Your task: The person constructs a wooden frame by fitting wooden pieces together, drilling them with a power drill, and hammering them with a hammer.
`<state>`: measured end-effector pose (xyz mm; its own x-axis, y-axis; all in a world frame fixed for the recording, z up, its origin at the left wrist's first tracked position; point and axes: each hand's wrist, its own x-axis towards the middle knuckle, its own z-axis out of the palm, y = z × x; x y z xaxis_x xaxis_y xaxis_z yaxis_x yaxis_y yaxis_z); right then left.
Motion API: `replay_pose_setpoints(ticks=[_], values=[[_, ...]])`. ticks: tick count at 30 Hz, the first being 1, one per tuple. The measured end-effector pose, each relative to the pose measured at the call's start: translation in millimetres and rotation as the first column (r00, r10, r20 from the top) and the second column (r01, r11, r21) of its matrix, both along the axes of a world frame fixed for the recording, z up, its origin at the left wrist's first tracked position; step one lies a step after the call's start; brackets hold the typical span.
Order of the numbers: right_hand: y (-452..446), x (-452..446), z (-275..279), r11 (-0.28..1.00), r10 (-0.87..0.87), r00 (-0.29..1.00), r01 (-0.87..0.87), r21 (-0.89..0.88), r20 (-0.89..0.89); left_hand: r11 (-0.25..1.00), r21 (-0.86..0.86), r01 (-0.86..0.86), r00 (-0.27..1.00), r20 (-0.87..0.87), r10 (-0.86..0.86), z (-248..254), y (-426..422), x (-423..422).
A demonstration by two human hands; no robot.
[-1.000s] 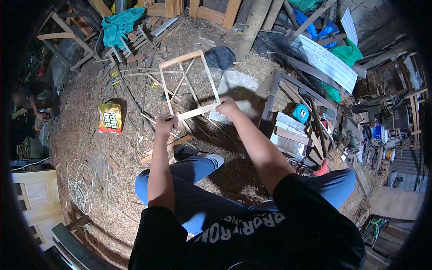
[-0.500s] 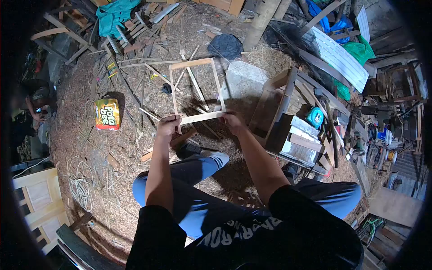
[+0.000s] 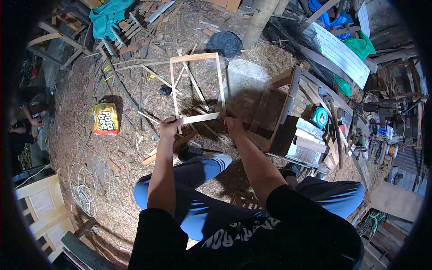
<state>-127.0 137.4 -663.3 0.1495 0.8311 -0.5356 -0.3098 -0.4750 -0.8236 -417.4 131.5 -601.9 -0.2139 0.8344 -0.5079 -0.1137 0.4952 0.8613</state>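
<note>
Both hands hold a light wooden frame (image 3: 194,57) out over the littered ground. My left hand (image 3: 170,126) is closed around its near left corner. At the near right corner, my right hand (image 3: 234,127) grips the frame where the crossbar meets the side strip. The frame is a rectangle of thin strips, and the ground shows through its middle. Loose wood strips (image 3: 196,87) lie beneath it. Right of my right hand stands a wooden box-like stand (image 3: 282,105) carrying a teal tape measure (image 3: 320,118) and offcuts.
A yellow snack bag (image 3: 106,119) and a coiled rope (image 3: 83,191) lie on the left ground. Beyond the frame are a black plastic bag (image 3: 223,44) and a wooden post (image 3: 260,22). A panelled wooden door (image 3: 42,204) is at lower left. Another person's hand (image 3: 35,121) shows far left.
The frame's far end has tipped up slightly, so it looks taller. Both hands keep their hold at the near corners. The view has shifted a little.
</note>
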Motion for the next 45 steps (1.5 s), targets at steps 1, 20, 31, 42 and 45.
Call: replay_pose_setpoints(ticks=[1, 20, 31, 42, 45], values=[[3, 4, -12, 0.997, 0.038, 0.999, -0.040, 0.070, 0.037, 1.000, 0.010, -0.002, 1.000, -0.017, 0.002, 1, -1, 2], [13, -8, 38, 0.984, 0.162, 0.983, -0.167, 0.057, 0.090, 0.983, 0.165, -0.075, 0.996, -0.041, 0.083, -1, 13, -11], [6, -2, 38, 0.989, 0.044, 0.999, -0.039, 0.144, -0.031, 0.987, 0.157, -0.045, 0.996, -0.067, 0.056, 13, 8, 5], [-2, 5, -13, 0.958, -0.273, 0.950, 0.282, 0.043, -0.152, 1.000, -0.002, 0.031, 0.976, -0.217, -0.030, 39, 0, 27], [-3, 9, -22, 0.929, -0.370, 0.919, 0.367, -0.048, -0.135, 0.991, -0.113, 0.070, 0.982, -0.167, -0.089, 36, 2, 26]])
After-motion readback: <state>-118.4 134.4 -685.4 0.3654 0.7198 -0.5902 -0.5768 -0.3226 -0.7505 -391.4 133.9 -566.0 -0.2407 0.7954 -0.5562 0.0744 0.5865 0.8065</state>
